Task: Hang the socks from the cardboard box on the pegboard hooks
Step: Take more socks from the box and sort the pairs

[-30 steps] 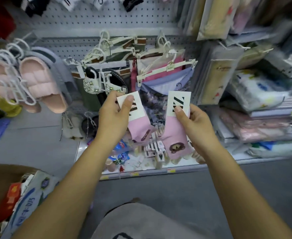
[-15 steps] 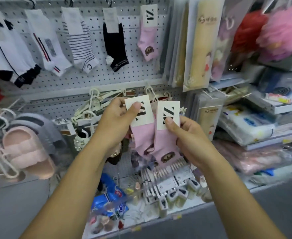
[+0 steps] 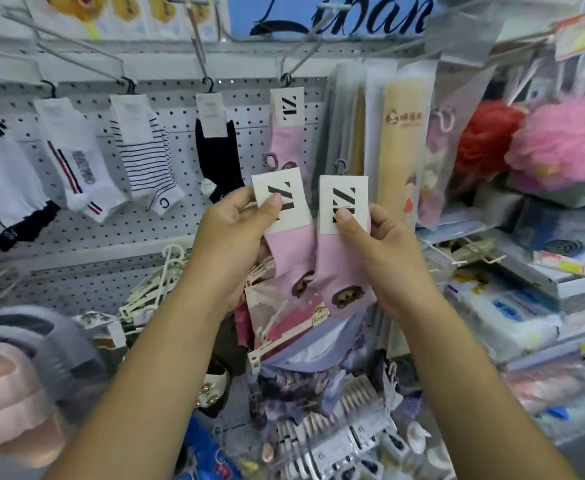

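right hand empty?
No, the right hand pinches a pink sock by its white card label.

Two pink bear socks [image 3: 332, 261] — upright, side by side, seemingly overlapping.

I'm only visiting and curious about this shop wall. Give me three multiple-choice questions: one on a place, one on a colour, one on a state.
1. Where is the hanging pink sock?
A. on the hook right of the black sock
B. on the floor
C. in a box

2. What colour are the left pack in the left hand and the right pack in the right hand?
A. green
B. pink
C. orange

3. Those two packs are:
A. hung up
B. pinched near their tops, hung on nothing
C. lying flat

Answers: 1 A, it hangs next to the black sock; 2 B, both show pink fabric; 3 B, a thumb presses each pack, held in front of the wall.
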The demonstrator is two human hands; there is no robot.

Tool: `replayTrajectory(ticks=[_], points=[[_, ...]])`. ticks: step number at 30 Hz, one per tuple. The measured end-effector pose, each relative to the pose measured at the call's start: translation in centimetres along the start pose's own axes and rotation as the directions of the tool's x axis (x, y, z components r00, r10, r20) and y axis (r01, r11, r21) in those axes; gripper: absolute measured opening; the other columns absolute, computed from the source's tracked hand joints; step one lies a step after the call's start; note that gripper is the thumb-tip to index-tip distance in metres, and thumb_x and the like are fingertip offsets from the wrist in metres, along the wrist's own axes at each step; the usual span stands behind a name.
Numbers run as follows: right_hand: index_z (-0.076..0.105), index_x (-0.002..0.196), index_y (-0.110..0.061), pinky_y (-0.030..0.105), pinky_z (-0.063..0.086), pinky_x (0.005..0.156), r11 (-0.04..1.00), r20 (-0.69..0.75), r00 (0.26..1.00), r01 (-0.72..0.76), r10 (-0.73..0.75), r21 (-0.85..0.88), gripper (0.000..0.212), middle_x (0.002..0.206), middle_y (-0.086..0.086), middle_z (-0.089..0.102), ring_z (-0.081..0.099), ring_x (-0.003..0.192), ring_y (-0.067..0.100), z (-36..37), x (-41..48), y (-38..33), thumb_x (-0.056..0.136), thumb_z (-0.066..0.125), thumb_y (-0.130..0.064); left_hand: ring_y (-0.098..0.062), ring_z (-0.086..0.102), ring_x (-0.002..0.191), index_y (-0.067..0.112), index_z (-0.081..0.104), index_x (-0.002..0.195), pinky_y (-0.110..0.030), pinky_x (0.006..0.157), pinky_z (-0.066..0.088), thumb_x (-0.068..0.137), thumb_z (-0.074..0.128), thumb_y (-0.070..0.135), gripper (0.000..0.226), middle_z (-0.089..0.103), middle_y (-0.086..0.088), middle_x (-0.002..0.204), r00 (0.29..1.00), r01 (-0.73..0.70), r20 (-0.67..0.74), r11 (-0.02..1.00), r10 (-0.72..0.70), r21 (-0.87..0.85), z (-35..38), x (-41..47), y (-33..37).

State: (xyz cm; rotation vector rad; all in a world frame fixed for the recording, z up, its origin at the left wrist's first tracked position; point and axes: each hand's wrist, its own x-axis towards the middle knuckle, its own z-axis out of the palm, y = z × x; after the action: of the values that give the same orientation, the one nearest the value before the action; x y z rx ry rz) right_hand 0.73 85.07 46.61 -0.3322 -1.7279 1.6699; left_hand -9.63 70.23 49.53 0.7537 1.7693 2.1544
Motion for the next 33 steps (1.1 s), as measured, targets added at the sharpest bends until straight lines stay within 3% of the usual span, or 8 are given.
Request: replayTrajectory(ticks=[5,12,15,18,23,27,30,33], points=[[0.058,0.111,-0.021,0.037,0.061,0.084,0.987,-0.006,0.992,0.126,-0.127,-0.098,0.024,0.106,-0.002,0.074,0.072,0.094,0.013,0.4,7.1,-0.4,0.092,0.07,-0.029,-0.014,0.076,0.093,0.028,0.072,0.104,-0.044,0.09,0.06,0.099,0.065,0.021,0.011,0.08,0.005,0.097,0.977,-0.125,-0.162,0.987,0.141,0.104,1.3,3.0,1.0],[0.051,0.121,-0.02,0.038,0.051,0.099,0.956,-0.027,0.974,0.216,-0.225,-0.197,0.026,0.122,-0.004,0.063,0.061,0.112,0.015,2.3,18.5,-1.6,0.1,0.058,-0.032,-0.012,0.075,0.082,0.027,0.072,0.09,-0.039,0.085,0.059,0.097,0.067,0.032,0.01,0.078,0.013,0.083,0.913,-0.169,-0.309,0.937,0.265,0.306,2.5,5.9,1.5],[0.051,0.129,-0.015,0.022,0.043,0.088,0.956,-0.017,0.972,0.227,-0.234,-0.187,0.032,0.121,-0.006,0.057,0.054,0.111,0.01,3.0,21.6,-2.1,0.101,0.055,-0.029,-0.02,0.064,0.076,0.024,0.073,0.086,-0.04,0.074,0.05,0.096,0.068,0.035,0.016,0.078,0.003,0.083,0.907,-0.129,-0.358,0.955,0.223,0.267,2.9,6.9,1.2],[0.05,0.131,-0.011,0.009,0.041,0.072,0.947,0.016,0.965,0.26,-0.262,-0.187,0.034,0.119,-0.002,0.059,0.054,0.102,0.008,3.4,23.7,-1.9,0.101,0.055,-0.026,-0.023,0.066,0.077,0.025,0.074,0.084,-0.053,0.077,0.056,0.096,0.068,0.033,0.016,0.079,0.003,0.083,0.907,-0.104,-0.379,0.97,0.184,0.22,3.4,7.6,1.1],[0.049,0.125,-0.018,0.035,0.056,0.09,0.946,0.102,0.961,0.272,-0.257,-0.176,0.028,0.117,-0.002,0.064,0.064,0.105,0.016,4.1,25.6,-1.7,0.1,0.058,-0.028,-0.025,0.058,0.075,0.024,0.076,0.084,-0.047,0.071,0.046,0.096,0.068,0.036,0.019,0.077,-0.009,0.085,0.901,-0.096,-0.4,0.977,0.166,0.191,3.7,8.6,0.8],[0.047,0.116,-0.027,0.043,0.056,0.091,0.937,0.15,0.96,0.266,-0.237,-0.225,0.021,0.116,-0.001,0.064,0.065,0.103,0.019,4.2,26.6,-2.1,0.099,0.058,-0.033,-0.026,0.051,0.079,0.031,0.076,0.083,-0.045,0.07,0.039,0.096,0.067,0.041,0.019,0.067,-0.022,0.089,0.897,-0.097,-0.409,0.977,0.168,0.19,3.7,9.3,0.3],[0.047,0.112,-0.028,0.039,0.055,0.087,0.928,0.175,0.956,0.276,-0.237,-0.25,0.019,0.116,0.0,0.066,0.065,0.104,0.02,3.9,26.9,-2.0,0.098,0.059,-0.033,-0.025,0.051,0.077,0.023,0.072,0.083,-0.043,0.07,0.04,0.096,0.065,0.043,0.025,0.066,-0.014,0.086,0.9,-0.106,-0.396,0.972,0.183,0.21,3.7,9.4,0.0],[0.047,0.114,-0.025,0.024,0.049,0.065,0.93,0.199,0.953,0.275,-0.23,-0.243,0.019,0.11,0.002,0.07,0.067,0.092,0.016,3.7,26.8,-1.1,0.099,0.059,-0.029,-0.023,0.062,0.076,0.025,0.074,0.083,-0.04,0.074,0.047,0.099,0.062,0.038,0.025,0.077,-0.01,0.089,0.89,-0.102,-0.414,0.969,0.19,0.226,3.5,9.5,-0.3]])
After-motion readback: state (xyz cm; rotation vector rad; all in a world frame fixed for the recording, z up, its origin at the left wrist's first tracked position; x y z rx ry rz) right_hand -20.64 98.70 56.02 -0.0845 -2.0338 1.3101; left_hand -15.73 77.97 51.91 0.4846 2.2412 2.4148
